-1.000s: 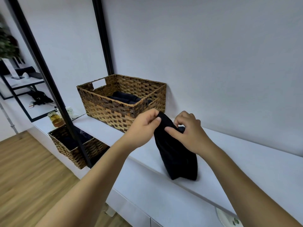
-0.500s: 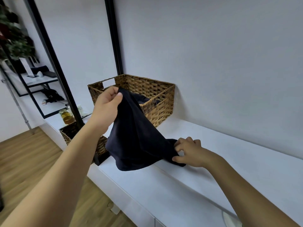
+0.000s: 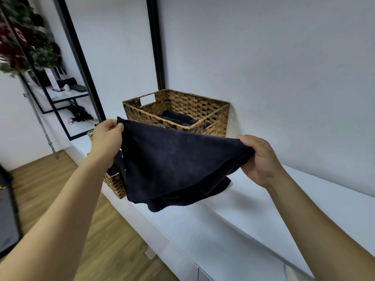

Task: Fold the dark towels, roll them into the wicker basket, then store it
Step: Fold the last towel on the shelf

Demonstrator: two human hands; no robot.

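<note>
- No text, label, brand, number or sign can be read in the head view.
- A white card (image 3: 49, 78) is seen on the far shelf, but any print on it is too blurred to be made out.

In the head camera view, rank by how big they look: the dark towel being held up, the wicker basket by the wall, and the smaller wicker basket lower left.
1. Spread dark navy towel, though nearest the camera.
2. Rectangular brown wicker basket.
3. Lower wicker basket, mostly hidden behind the towel, so its true size is unsure.

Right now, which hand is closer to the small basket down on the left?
Left. The left hand holds the towel just above the small basket; the right hand is far across.
</note>
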